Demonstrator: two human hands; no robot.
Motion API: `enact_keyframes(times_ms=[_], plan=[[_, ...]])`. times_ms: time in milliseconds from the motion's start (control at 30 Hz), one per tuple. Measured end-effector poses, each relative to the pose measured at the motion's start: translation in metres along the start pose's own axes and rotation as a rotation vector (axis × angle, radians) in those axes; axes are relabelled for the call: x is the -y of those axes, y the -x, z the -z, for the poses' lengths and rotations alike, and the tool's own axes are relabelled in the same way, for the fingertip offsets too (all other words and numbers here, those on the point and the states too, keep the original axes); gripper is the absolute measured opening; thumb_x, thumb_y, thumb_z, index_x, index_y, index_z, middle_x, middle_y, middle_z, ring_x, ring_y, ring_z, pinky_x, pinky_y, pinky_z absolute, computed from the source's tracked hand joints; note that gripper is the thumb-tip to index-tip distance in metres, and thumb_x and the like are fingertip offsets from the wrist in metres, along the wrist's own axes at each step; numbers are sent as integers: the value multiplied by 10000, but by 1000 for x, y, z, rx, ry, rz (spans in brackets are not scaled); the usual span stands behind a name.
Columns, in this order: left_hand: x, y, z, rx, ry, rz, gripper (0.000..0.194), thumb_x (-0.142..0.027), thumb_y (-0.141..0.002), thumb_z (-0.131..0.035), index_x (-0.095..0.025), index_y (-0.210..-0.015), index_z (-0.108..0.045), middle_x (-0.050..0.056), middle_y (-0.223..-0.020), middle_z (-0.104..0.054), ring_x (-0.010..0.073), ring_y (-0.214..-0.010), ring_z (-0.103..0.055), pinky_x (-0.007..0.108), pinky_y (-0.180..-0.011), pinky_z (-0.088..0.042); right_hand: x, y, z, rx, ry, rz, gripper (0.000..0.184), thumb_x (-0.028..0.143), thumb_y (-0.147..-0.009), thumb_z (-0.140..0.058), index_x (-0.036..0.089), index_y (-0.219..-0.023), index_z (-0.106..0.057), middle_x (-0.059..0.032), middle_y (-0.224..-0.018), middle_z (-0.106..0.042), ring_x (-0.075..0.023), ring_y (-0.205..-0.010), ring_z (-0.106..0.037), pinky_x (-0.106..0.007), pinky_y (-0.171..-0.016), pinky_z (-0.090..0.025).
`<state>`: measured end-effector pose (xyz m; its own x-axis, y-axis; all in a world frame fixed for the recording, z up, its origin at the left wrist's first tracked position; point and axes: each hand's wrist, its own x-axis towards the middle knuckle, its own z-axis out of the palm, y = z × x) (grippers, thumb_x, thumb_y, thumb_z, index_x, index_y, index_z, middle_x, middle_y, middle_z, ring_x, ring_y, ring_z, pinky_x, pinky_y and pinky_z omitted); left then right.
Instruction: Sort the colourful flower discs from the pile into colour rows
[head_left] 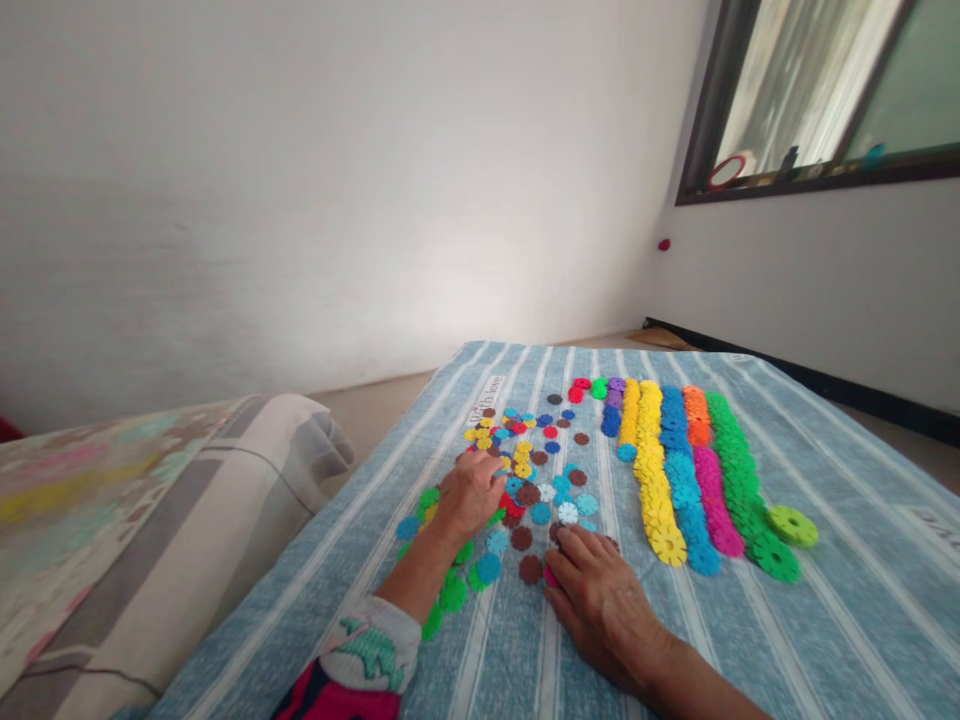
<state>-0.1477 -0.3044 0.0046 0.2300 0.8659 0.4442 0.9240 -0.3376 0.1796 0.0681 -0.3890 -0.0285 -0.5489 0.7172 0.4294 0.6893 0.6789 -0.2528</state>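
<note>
Currently left hand (469, 495), right hand (600, 610) half-curled on loose plastic discs (528, 494), hold unclear; six disc rows (656, 500).

Two hands (471, 495) show above one striped blue mattress (847, 600). Six side-by-side rows of plastic snowflake discs (679, 460) lie on it, plus one separate green disc (793, 525). The loose discs (529, 493) are too many to count exactly, and one window (802, 100) shows.

loose plastic discs (536, 500) on mattress (847, 600) | disc rows (679, 470) to their right | cushion (187, 540) left
</note>
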Motion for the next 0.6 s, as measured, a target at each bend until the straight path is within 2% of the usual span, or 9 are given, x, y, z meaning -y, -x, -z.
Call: enact_keyframes(times_ms=[133, 367, 600], plan=[[-14, 2, 1, 48, 53, -99, 139, -188, -811, -608, -184, -923, -691, 72, -987, -647, 219, -983, -571, 338, -894, -469, 1, -1, 1, 12, 3, -5, 78, 178, -923, -543, 211, -974, -592, -91, -1170, -606, -279, -1099, -538, -454, -930, -431], [-22, 4, 1, 140, 19, -138, 191, -305, -800, -655, -208, -958, -702, 93, -1141, -583, 260, -1053, -544, 432, -965, -435, 2, -2, 4, 17, -2, -19, 77, 184, -918, -552, 209, -975, -597, -86, -1162, -604, -280, -1088, -533, -460, -931, -428], [-21, 5, -3, 159, 42, -124, 130, -260, -800, -644, -202, -909, -684, 69, -1083, -595, 231, -1005, -555, 389, -939, -442, 3, -2, 5, 28, -2, -27, 81, 178, -904, -571, 216, -973, -595, -76, -1117, -607, -279, -1074, -539, -461, -916, -438]])
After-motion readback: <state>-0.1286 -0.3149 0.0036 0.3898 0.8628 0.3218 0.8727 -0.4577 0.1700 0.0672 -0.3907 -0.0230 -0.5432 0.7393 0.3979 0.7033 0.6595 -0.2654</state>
